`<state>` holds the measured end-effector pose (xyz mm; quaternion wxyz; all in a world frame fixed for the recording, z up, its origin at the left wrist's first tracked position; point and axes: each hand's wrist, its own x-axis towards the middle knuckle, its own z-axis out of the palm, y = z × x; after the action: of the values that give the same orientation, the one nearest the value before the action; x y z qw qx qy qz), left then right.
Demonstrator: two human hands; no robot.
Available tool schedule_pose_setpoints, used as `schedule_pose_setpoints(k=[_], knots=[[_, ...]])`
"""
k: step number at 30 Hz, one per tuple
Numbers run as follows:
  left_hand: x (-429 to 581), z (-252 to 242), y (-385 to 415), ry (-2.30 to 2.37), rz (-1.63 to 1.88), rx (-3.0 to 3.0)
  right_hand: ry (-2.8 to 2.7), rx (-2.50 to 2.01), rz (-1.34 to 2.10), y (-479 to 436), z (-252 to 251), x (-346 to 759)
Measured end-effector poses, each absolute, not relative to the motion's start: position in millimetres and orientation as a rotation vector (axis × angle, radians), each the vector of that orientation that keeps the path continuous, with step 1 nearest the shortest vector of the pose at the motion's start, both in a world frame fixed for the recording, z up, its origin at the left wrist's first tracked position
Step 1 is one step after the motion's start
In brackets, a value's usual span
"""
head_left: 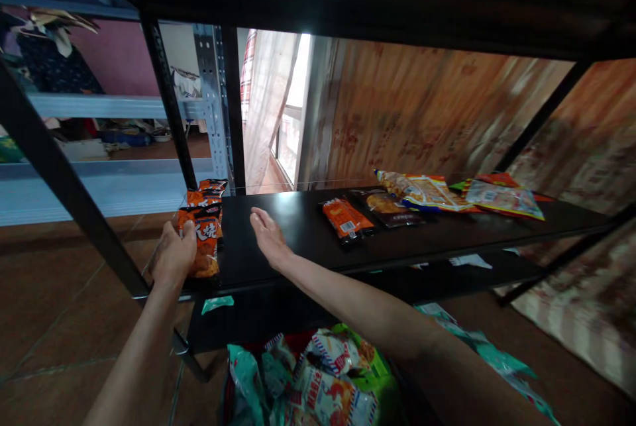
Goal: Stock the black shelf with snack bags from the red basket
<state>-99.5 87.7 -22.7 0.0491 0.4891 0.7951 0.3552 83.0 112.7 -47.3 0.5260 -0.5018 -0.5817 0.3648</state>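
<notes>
The left hand (171, 254) has its thumb against the foremost of at least three orange packets (207, 247) at the left end of the shelf (305, 227), rear ones mostly hidden; whether its half-unseen fingers clamp it I cannot tell. The right hand (269, 237), flat, fingers together, is just right of that row, apart; then lie one orange pouch (340, 214), one partly covered brown packet (382, 204) and overlapping bags (507, 199) hard to count.

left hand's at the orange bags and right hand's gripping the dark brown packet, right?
No, the right hand isn't gripping the dark brown packet: the head view shows that hand open and apart from it. The left hand is at the orange bags, as you say.
</notes>
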Motion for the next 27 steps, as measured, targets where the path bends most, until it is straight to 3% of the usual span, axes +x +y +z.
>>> schedule_pose_setpoints(k=[5,8,10,14,18,24,27], knots=[[-53.1,-10.3,49.6,2.266,1.364,1.927,-1.753,-1.256,0.166,96.6,-30.4,197.1],[-10.0,-17.4,31.0,1.91,1.534,2.172,-1.896,-1.66,-0.163,93.3,-21.9,259.6],[21.7,-28.3,23.2,1.713,1.449,2.159,-1.914,-2.02,-0.158,91.6,-19.4,285.1],[76.3,-52.6,18.6,1.544,1.217,1.863,-1.999,-2.251,0.041,84.6,-22.5,290.9],[102.8,-61.9,23.5,1.398,1.248,1.509,-1.828,-1.881,0.301,76.8,-27.5,266.8],[101.4,-47.1,32.7,1.122,1.343,0.772,-0.953,-1.067,1.553,62.6,-24.3,237.9],[96.8,-35.6,34.7,0.999,1.302,0.66,-0.533,-0.845,1.918,53.2,-24.9,229.9]])
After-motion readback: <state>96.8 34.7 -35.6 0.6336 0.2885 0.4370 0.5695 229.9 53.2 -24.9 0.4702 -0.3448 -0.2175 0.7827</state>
